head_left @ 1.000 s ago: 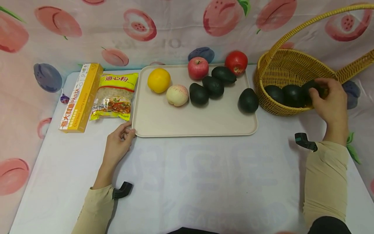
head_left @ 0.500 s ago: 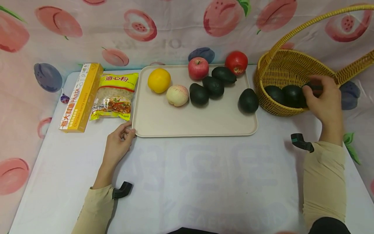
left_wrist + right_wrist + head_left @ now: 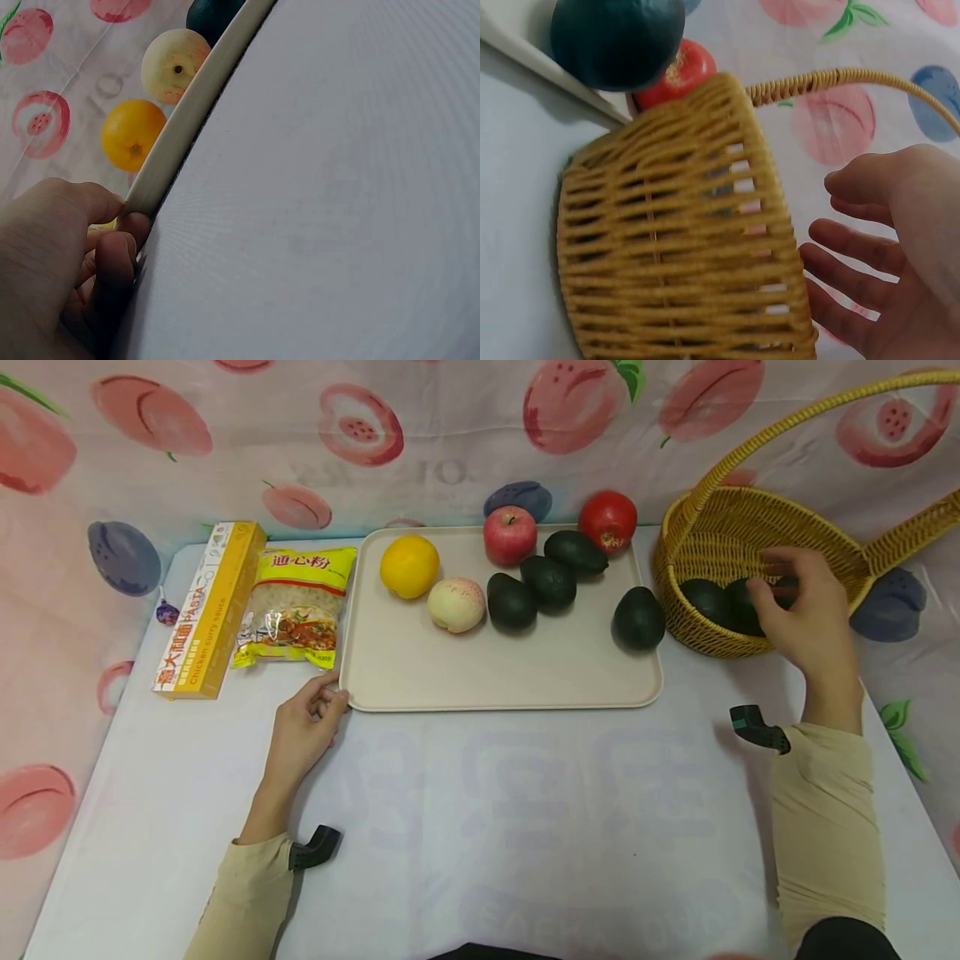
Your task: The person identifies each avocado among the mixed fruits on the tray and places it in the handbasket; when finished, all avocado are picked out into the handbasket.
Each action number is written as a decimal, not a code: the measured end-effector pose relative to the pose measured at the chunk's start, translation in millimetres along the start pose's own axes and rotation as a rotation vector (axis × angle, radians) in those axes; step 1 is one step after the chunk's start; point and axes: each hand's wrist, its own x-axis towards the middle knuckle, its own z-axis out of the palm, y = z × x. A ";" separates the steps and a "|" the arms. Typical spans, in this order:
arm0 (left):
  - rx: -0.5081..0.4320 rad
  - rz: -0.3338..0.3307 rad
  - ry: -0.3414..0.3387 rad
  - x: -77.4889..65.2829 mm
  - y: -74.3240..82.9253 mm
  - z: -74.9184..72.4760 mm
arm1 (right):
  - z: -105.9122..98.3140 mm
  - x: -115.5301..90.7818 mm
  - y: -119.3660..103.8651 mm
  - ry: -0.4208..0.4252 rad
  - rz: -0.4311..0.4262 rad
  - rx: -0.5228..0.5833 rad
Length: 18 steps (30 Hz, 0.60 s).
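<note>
One white counter [image 3: 487, 827] carries a wicker basket [image 3: 750, 527] at three o'clock from a cream tray [image 3: 495, 672]. The left hand [image 3: 303, 727] pinches the tray's eight-o'clock corner; the right hand [image 3: 813, 614], fingers loose and parted, hangs over avocados [image 3: 705, 602] in the basket. Four more avocados [image 3: 512, 603] lie on the tray.

Left hand [image 3: 303, 725] — fingers curled; right hand [image 3: 810, 618] — farther forward, fingers loosely bent, thumb apart. Both forearms [image 3: 827, 818] reach forward.
</note>
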 end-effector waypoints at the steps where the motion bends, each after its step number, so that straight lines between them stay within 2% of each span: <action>1: -0.001 -0.002 -0.002 0.0 0.2 -0.1 | 0.7 -0.5 -2.0 -0.006 -0.001 -0.004; 5: -0.005 -0.004 -0.004 0.2 0.8 -0.1 | 4.6 -1.7 -9.4 -0.031 -0.024 0.002; 12: 0.011 0.025 0.012 1.1 0.6 0.5 | 12.8 -3.9 -19.5 -0.025 -0.146 0.035; 18: 0.007 0.021 0.013 0.8 -0.2 0.5 | 17.9 -6.6 -30.0 -0.040 -0.213 0.038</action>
